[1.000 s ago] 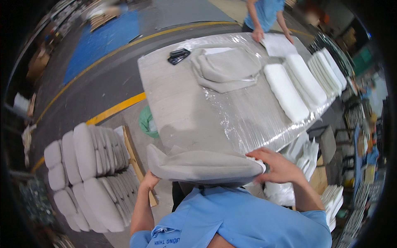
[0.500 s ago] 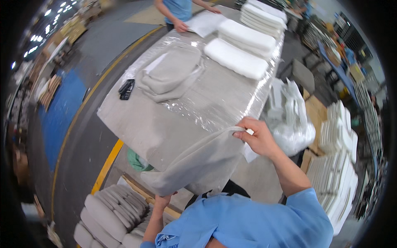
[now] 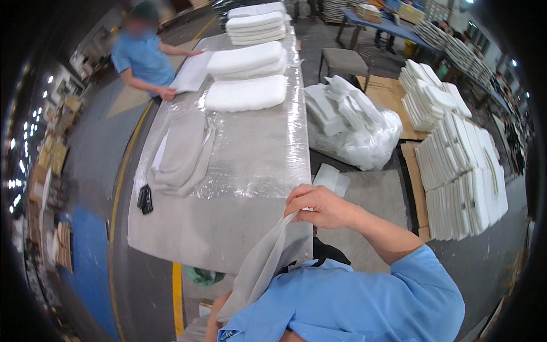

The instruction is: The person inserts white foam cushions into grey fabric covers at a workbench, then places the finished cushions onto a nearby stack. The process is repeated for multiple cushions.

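A grey fabric cushion cover (image 3: 259, 265) hangs in front of my body, stretched slantwise past the near edge of the table. Its upper edge is pinched between the thumb and fingers of my right hand (image 3: 314, 206). At the cover's lower end is my left hand (image 3: 221, 303); only a strip of skin shows and the fingers are hidden behind the fabric. Other grey covers (image 3: 182, 151) lie in a loose pile on the table, with a white piece showing at their left side. Beside them rests a small black object (image 3: 145, 199).
Plastic film covers part of the table (image 3: 245, 148). White pads (image 3: 246, 94) are stacked toward its far end, where a co-worker (image 3: 145, 57) holds a white sheet (image 3: 191, 74). On the right stand a plastic bag of white pieces (image 3: 356, 125) and tall pad stacks (image 3: 461, 171).
My view has swung to the right. The cover is drawn closer to my body and now hides my left hand's fingers. My right hand keeps its pinch.
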Demonstrator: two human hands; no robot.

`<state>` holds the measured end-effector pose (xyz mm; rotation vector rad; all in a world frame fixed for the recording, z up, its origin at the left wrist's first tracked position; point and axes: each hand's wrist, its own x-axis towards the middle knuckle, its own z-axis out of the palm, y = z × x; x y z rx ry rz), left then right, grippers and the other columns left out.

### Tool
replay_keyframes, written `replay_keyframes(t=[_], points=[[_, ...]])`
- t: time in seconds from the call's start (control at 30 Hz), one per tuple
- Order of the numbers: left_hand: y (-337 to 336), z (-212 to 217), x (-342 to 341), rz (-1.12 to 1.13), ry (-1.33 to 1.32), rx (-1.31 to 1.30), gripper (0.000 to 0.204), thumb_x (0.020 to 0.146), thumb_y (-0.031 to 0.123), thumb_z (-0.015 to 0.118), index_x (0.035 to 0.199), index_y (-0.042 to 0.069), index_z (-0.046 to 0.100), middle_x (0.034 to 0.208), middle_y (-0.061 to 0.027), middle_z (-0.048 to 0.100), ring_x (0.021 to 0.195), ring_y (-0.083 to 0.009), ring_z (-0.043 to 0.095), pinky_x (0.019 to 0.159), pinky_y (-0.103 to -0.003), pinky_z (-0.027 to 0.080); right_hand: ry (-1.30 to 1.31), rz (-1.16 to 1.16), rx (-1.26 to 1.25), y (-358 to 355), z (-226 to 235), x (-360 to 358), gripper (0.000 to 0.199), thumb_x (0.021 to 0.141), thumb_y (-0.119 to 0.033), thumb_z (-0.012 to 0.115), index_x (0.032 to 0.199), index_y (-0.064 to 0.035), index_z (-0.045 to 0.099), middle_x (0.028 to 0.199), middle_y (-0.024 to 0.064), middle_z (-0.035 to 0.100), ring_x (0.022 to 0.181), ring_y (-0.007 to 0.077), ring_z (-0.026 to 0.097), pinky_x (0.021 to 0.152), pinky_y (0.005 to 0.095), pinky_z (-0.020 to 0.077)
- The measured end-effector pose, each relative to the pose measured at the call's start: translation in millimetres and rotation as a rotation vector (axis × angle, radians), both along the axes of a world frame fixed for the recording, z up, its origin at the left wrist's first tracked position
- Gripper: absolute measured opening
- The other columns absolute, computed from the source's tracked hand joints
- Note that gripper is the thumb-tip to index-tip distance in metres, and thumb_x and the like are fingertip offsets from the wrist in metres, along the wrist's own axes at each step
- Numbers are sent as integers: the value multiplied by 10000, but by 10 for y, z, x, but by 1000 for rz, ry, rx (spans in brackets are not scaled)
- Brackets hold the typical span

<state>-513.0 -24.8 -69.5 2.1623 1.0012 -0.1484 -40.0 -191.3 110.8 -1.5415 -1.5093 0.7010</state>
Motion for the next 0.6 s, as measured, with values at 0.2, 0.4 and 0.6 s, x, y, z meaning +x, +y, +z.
replay_keyframes(t=[0.2,0.4,0.6], points=[[605,1219,1605,17,-506,-483,476,923,326,780,1249,-1,662,1113,-122,727,1077,-252,681,954,-386,527,44,-183,87,-180,-155,-78,212,905,-139,786,1113,-97,776,1161,84,677,1103,270,644,925,382,522],[-111,2111,2793,-531,-456,159,259,888,167,759,1056,22,626,970,-128,638,923,-326,644,828,-378,507,443,-422,232,-253,-452,-146,210,1015,-211,699,1161,-70,751,1111,48,686,1032,184,649,906,344,518],[20,2208,2811,-625,-539,37,218,804,28,774,850,38,562,824,-110,571,736,-307,567,659,-383,445,1022,-617,-93,-617,-1523,-358,436,1135,-400,471,1131,-45,724,1062,52,714,1013,132,640,895,299,507]])
